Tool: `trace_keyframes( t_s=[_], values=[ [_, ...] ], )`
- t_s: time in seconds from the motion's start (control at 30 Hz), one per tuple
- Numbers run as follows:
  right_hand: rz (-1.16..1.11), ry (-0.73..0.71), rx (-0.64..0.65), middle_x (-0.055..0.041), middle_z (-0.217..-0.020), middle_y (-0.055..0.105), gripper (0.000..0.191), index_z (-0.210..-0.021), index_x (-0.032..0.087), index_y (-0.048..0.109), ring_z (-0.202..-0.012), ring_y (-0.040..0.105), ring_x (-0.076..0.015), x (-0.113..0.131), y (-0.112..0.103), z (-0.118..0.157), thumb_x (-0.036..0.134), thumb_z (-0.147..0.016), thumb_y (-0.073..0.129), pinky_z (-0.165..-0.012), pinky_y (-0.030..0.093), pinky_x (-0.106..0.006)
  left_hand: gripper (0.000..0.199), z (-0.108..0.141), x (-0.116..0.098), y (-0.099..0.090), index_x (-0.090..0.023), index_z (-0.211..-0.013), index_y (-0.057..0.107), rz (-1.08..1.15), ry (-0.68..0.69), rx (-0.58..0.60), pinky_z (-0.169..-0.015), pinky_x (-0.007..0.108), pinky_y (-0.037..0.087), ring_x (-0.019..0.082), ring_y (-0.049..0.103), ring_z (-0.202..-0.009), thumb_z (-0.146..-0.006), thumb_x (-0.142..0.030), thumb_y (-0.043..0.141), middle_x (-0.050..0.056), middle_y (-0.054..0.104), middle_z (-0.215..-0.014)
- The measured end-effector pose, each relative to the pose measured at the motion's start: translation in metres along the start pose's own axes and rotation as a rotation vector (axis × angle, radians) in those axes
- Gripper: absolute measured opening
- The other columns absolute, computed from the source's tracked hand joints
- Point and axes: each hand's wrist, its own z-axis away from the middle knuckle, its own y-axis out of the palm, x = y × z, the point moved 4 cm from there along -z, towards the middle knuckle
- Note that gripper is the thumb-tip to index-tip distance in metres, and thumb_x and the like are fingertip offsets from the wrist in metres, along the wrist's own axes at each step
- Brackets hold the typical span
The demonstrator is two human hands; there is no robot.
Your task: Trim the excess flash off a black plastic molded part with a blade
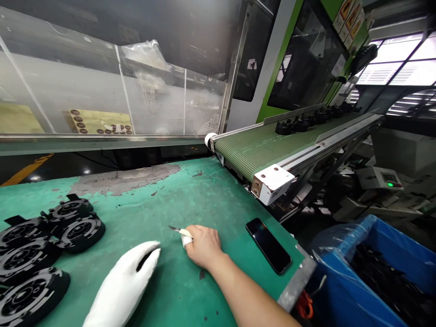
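My right hand [204, 245], bare with a white wrap on one finger, is closed around a small knife [175, 229] over the green tabletop [204, 200]. The knife's short blade points left; most of its handle is hidden in the fist. To the left, my left hand [131, 270] in a white glove has its fingers stretched out, with a narrow gap beside the thumb and nothing visible in it. Several round black plastic parts [81, 231] with slotted tops sit together at the table's left side. A black phone [269, 245] lies right of my right hand.
A green conveyor belt [248, 145] beyond the table carries several black parts [284, 127]. A blue bin [330, 281] lined with clear plastic holds dark pieces at the right. An orange-red handle [304, 305] shows below the table's corner. Machine panels stand behind.
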Motion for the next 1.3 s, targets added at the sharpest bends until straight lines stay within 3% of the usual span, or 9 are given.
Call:
trace_keyframes(
  t_s=[1.3],
  values=[
    [-0.008, 0.013, 0.016, 0.0003, -0.101, 0.074, 0.025, -0.106, 0.031, 0.066, -0.084, 0.067, -0.0222, 0.0006, -0.0015, 0.0002, 0.032, -0.088, 0.048, -0.068, 0.044, -0.03, 0.049, 0.0007, 0.0013, 0.0024, -0.024, -0.114, 0.068, 0.026, -0.016, 0.025, -0.115, 0.042, 0.042, 0.027, 0.063, -0.121, -0.087, -0.057, 0.044, 0.003, 0.07, -0.126]
  ],
)
